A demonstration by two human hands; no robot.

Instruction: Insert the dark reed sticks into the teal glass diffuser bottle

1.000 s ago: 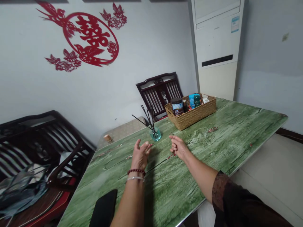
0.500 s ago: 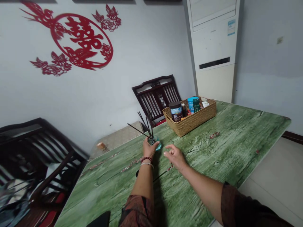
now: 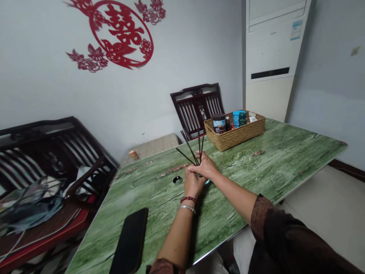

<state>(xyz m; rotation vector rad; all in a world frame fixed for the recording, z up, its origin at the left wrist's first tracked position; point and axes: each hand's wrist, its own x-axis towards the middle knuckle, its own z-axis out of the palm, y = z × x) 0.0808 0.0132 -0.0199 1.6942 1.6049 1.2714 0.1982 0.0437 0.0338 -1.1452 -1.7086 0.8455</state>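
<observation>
A black phone (image 3: 129, 239) lies by the near edge of the bench (image 3: 273, 160). Mid-bench, the left hand (image 3: 194, 184) closes around a glass diffuser bottle (image 3: 207, 182), mostly hidden, while the right hand (image 3: 204, 166) curls closed about its black sticks (image 3: 188, 146).

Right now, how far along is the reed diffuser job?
Looks done: a black ring lies apart on the green table. In hand: left hand and right hand clasp the black reeds at the glass diffuser bottle. Remaining: the wicker basket stands untouched.
</observation>
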